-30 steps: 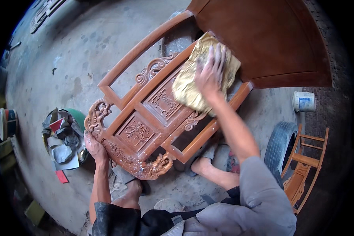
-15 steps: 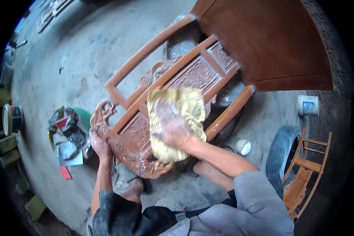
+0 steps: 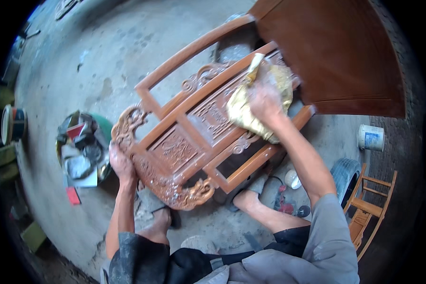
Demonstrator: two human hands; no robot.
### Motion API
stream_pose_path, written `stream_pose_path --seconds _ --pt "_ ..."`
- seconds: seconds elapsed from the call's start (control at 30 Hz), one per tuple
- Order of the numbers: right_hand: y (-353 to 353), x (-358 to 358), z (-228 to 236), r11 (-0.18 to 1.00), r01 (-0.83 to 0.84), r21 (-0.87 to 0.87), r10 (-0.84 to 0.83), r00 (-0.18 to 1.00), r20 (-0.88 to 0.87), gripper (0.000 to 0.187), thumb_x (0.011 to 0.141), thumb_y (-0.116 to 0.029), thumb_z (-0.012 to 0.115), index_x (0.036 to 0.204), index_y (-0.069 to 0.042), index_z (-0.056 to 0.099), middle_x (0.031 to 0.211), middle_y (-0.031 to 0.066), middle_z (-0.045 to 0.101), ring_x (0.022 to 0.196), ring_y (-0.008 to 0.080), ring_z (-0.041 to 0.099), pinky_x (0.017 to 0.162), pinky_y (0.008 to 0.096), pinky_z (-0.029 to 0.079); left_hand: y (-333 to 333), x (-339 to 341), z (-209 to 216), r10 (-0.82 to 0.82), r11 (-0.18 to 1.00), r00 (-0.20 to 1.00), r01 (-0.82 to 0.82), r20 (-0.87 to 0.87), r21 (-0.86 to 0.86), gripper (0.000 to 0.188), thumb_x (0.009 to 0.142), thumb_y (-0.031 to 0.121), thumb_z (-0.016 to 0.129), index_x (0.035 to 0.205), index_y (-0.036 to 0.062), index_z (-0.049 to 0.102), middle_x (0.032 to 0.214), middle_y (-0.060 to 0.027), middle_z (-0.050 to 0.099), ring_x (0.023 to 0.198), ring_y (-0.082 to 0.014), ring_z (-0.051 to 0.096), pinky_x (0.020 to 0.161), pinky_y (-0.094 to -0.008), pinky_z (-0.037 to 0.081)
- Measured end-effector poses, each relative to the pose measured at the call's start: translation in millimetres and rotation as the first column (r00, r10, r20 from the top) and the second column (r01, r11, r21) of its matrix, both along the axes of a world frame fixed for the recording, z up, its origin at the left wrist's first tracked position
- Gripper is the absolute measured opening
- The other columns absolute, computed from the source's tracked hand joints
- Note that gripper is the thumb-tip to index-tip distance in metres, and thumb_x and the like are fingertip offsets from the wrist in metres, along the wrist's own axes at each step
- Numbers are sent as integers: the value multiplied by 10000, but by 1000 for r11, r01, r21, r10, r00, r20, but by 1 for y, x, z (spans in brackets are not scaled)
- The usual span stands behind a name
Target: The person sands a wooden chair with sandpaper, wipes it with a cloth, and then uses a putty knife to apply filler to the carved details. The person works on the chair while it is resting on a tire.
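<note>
Your L hand is grasping the near-left carved end of the wooden backrest, w/ fingers partly hidden by the edge. Your R hand is resting on a bunched yellow cloth over the far-right part of the backrest; its fingers are blurring, so can't tell if they're clenching the cloth or just pressing it. The backrest is lying tilted in front of you, running from near L to far R, its carved panels facing up, w/ white specks showing on the near end. A big brown board is meeting its far-R end.

On the L, a green-sided tub is standing on the concrete floor, full of scraps; a red piece is lying just near it. Btwn your R leg & R forearm, a red tool and a white container are sitting on the floor. Farther R, a white bucket is standing beyond a tyre, and a lt-brown wooden frame is leaning close by the tyre.
</note>
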State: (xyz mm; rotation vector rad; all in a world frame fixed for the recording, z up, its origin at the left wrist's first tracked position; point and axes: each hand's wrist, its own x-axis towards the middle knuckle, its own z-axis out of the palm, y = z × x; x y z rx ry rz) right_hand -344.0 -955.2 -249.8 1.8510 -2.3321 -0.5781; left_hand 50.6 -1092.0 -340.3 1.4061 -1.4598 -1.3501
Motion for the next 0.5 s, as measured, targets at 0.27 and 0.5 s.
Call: stream_pose_path --seconds 0.27,0.5 --pt "-3 51 -1 999 -7 45 -16 876 482 433 932 -238 466 1296 -18 546 1070 230 661 950 315 673 1004 462 437 2 -1 8 69 992 981 -48 -179 115 477 1074 378 347 1213 -27 558 1138 -115 631 993 -175 586 910 -314 465" --pt "11 111 3 956 67 -287 59 911 408 481 909 -222 555 1302 51 499 1023 199 635 981 312 633 914 424 512 -2 -4 1 92 995 993 -88 -77 54 441 1080 359 337 1140 -11 570 1028 -88 630 925 -152 569 861 -306 460"
